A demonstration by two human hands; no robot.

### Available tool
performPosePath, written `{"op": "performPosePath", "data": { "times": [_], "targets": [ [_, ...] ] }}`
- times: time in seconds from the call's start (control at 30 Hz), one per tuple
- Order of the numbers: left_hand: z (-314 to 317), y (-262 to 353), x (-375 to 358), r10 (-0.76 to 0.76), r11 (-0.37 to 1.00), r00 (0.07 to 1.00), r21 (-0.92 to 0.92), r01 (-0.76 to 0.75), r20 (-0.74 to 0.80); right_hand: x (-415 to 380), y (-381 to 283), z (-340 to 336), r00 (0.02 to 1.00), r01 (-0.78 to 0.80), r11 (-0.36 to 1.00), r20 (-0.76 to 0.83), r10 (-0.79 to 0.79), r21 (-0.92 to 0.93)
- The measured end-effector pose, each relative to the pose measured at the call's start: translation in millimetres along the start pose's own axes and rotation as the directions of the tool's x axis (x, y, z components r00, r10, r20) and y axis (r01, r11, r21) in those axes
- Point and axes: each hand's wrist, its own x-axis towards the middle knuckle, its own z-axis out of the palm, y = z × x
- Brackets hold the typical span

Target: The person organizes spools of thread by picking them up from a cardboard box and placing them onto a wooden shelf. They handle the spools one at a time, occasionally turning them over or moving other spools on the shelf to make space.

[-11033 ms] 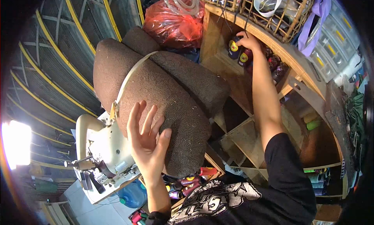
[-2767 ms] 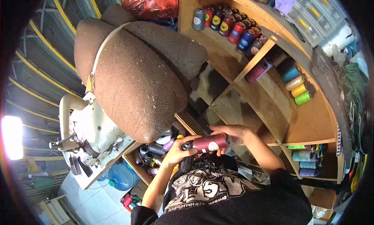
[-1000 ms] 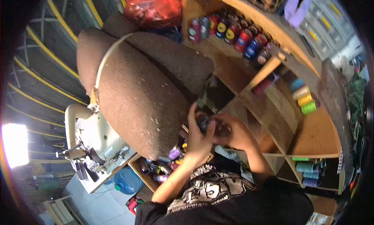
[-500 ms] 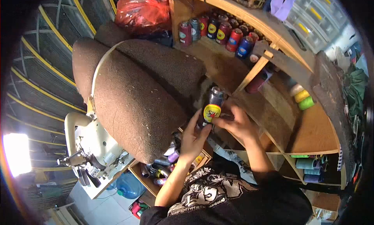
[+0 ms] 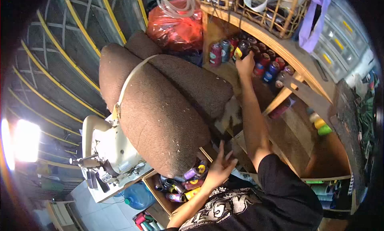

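Observation:
My right hand (image 5: 245,65) reaches up to the shelf, fingers wrapped round a dark thread spool (image 5: 241,51) with a yellow label. Around it stand several other thread spools in dark red, grey and blue, such as the maroon spool (image 5: 215,55) at the row's left end and the blue spool (image 5: 271,72) to the right. My left hand (image 5: 221,169) is empty with its fingers spread, just above a wooden drawer (image 5: 151,184) that holds jumbled spools, among them a purple one (image 5: 191,174).
Rolled brown textured material (image 5: 160,119), tied with a pale strap, lies over the table beside a white sewing machine (image 5: 104,141). A red plastic bag (image 5: 176,27) sits behind it. A slanted wooden strut (image 5: 282,98) crosses the shelf front. A wicker basket (image 5: 272,15) stands on top.
My right hand has carried the dark spool from in front of my chest up to the spools on the shelf. My left hand has let go of it and opened. The view has shifted.

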Motion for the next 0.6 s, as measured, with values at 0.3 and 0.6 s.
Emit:
{"op": "performPosePath", "data": {
  "times": [0.3, 0.6],
  "targets": [
    [-22, 2, -9, 0.013, 0.994, 0.998, 0.112, -0.006, -0.058, -4, 31, 38, 0.98, 0.192, 0.979, 0.059, -0.188, -0.076],
    [-90, -97, -60, -0.068, 0.844, 0.951, 0.491, 0.216, -0.301, -25, 20, -7, 0.986, 0.104, 0.995, 0.132, -0.104, 0.005]
  ]
}}
